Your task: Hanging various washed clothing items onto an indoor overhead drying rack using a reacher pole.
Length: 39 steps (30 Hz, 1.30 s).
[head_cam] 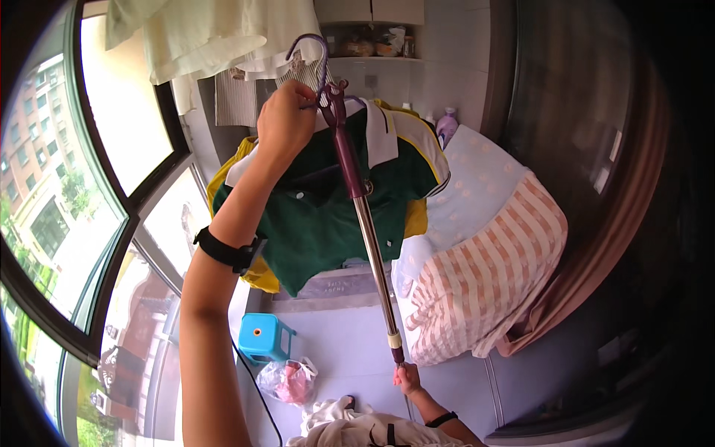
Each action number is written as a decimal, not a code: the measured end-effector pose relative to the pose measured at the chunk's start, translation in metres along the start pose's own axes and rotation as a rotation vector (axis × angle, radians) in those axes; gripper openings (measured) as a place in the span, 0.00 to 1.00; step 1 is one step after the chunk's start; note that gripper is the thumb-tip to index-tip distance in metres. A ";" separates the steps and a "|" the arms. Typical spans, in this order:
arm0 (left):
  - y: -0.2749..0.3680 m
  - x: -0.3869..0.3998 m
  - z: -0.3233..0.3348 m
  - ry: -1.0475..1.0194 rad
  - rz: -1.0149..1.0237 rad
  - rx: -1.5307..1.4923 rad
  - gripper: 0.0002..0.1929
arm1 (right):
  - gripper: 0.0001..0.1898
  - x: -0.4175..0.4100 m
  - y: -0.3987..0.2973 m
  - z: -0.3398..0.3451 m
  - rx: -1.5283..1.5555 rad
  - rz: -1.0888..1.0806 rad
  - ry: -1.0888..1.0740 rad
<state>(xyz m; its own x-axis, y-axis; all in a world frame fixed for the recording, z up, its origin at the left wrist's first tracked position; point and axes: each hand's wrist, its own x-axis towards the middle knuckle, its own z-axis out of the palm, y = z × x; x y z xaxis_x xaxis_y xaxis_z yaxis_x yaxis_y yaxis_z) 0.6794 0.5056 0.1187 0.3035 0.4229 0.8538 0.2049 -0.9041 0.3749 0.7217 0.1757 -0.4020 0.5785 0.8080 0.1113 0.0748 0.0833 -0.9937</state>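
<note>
My right hand grips the lower end of a telescopic clothes pole with a steel shaft and a purple forked head. The pole slants up and away from me. Close to the fork, my left hand pinches a purple clothes hanger just below its hook. From that hanger hangs a dark green polo shirt with a white collar and small buttons. The fork overlaps the hanger's neck; whether it bears any weight, I cannot tell. Partly hidden behind the green shirt is a yellow garment.
Pale curtain-like fabric hangs at upper left, beside the windows. A blue plastic stool and a plastic bag stand on the tiled floor. Striped bedding drapes at right, near a purple bottle.
</note>
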 end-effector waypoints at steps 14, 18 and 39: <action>0.164 -0.097 -0.114 0.128 -0.039 0.051 0.11 | 0.29 -0.182 -0.039 -0.044 0.087 0.029 -0.091; 0.195 -0.115 -0.135 0.116 0.010 0.039 0.13 | 0.27 -0.198 -0.058 -0.038 0.152 0.009 -0.097; 0.182 -0.437 -0.164 -0.107 0.004 -0.430 0.35 | 0.25 -0.147 -0.311 0.090 0.028 -0.538 -0.081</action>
<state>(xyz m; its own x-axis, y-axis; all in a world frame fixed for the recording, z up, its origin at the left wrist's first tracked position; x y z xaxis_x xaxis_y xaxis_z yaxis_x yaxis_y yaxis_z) 0.4318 0.1461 -0.1273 0.4029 0.4026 0.8220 -0.1952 -0.8396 0.5069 0.5401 0.0834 -0.1102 0.3999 0.6895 0.6039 0.3208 0.5119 -0.7969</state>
